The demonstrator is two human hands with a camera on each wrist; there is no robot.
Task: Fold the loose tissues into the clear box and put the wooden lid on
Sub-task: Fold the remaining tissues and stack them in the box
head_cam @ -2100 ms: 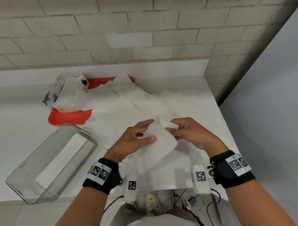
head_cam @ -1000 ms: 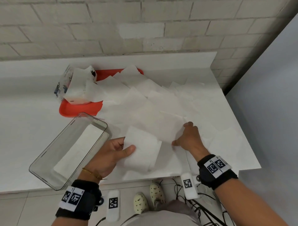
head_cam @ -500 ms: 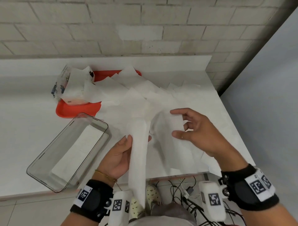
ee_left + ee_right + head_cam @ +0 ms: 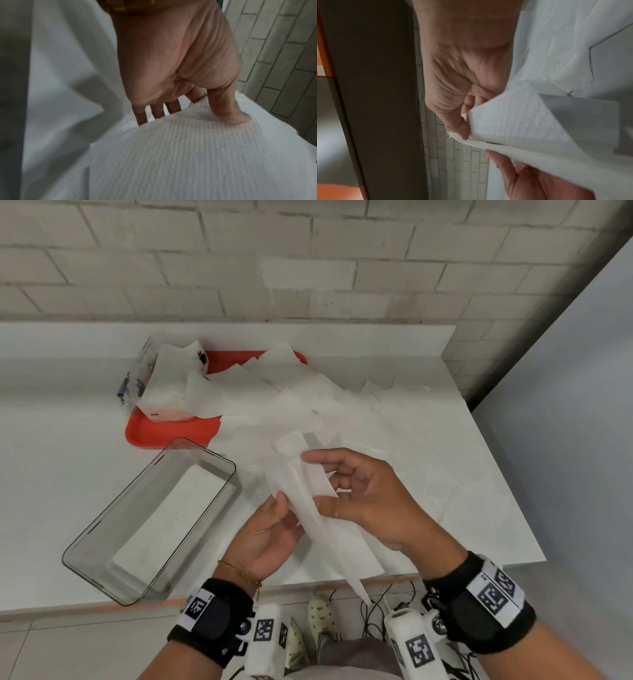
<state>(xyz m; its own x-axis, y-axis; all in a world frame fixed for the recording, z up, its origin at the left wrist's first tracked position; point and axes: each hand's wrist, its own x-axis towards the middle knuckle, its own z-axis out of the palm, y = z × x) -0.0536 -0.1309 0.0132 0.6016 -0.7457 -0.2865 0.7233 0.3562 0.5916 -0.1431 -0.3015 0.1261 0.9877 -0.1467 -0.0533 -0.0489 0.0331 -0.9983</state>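
Over the table's front edge, both hands hold white tissue [image 4: 310, 505], which hangs down in a long narrow fold. My left hand [image 4: 287, 510] lies palm up under it, the thumb [image 4: 235, 113] pressing the tissue [image 4: 188, 155] against the fingers. My right hand [image 4: 318, 479] pinches the upper edge of the tissue [image 4: 513, 121] between thumb [image 4: 459, 125] and fingers. The clear box [image 4: 102, 573] stands open at the front left with a white sheet flat on its bottom. Several loose tissues [image 4: 308, 405] cover the table's middle and right. No wooden lid is in view.
A red tray [image 4: 164, 436] sits behind the box with an opened tissue pack [image 4: 164, 392] on it. A brick wall [image 4: 308, 258] runs along the back. The table [image 4: 479, 525] ends at the right. Cables and shoes show on the floor below the front edge.
My right hand lifted a sheet off the table and has moved in to my left hand. Both hands now grip the tissue together, which hangs lower than before.
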